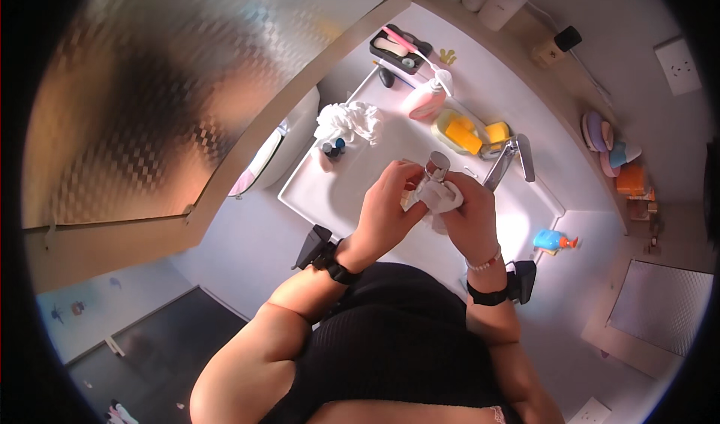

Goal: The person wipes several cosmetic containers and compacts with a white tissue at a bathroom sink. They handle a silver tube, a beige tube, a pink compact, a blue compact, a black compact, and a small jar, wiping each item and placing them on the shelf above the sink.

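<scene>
Over the white sink (pixel 352 172), my two hands meet in front of me. My left hand (pixel 386 210) is closed, its fingers and thumb against a small container with a shiny silver cap (pixel 437 164). My right hand (pixel 474 210) is closed on a crumpled white cloth (pixel 441 199) that wraps the container below the cap. The fingers hide most of the container's body. The silver tap (pixel 506 161) rises just beyond my right hand.
Behind the basin stand a pink pump bottle (pixel 426 100), a dish with yellow sponges (pixel 463 135) and a black soap box (pixel 391 49). A white mesh puff (pixel 349 122) lies at the left rim. A blue bottle (pixel 550 240) is at the right. A patterned glass door (pixel 150 109) fills the upper left.
</scene>
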Demonstrator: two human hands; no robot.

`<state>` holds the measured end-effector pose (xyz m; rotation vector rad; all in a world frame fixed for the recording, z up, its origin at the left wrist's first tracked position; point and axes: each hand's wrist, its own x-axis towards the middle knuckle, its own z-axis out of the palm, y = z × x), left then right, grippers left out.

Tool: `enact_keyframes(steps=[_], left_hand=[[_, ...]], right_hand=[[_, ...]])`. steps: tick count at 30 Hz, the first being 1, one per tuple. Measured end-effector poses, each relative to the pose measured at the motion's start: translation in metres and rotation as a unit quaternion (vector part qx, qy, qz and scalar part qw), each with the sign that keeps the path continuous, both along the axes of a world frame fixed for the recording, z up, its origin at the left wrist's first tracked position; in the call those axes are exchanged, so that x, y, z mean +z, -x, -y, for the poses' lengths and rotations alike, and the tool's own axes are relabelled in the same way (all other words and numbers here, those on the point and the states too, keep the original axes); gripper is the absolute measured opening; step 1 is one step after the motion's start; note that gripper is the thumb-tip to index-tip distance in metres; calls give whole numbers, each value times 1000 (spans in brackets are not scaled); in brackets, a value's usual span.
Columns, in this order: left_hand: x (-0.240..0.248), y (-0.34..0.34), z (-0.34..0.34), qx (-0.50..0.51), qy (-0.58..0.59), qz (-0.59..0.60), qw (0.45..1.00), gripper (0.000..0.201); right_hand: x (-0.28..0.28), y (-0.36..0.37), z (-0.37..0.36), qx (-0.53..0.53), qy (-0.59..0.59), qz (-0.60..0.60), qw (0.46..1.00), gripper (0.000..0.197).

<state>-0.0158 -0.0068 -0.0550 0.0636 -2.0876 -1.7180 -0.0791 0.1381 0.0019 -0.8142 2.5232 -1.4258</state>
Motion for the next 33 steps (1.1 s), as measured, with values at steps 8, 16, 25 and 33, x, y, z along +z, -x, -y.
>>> enact_keyframes(steps=[8, 16, 25, 33], left_hand=[[-17, -10, 14, 15, 83, 15, 996, 52], [21, 22, -5, 11, 103, -102, 989, 65], [42, 132, -40, 0, -41, -245, 969, 51], [28, 191, -52, -9, -149, -174, 973, 60]], right_hand=[[-14, -3, 16, 6, -13, 49, 999, 34], [18, 37, 2, -147, 122, -42, 981, 27], [86, 151, 1, -278, 68, -270, 919, 32], [96, 209, 32, -347, -52, -321, 880, 33]])
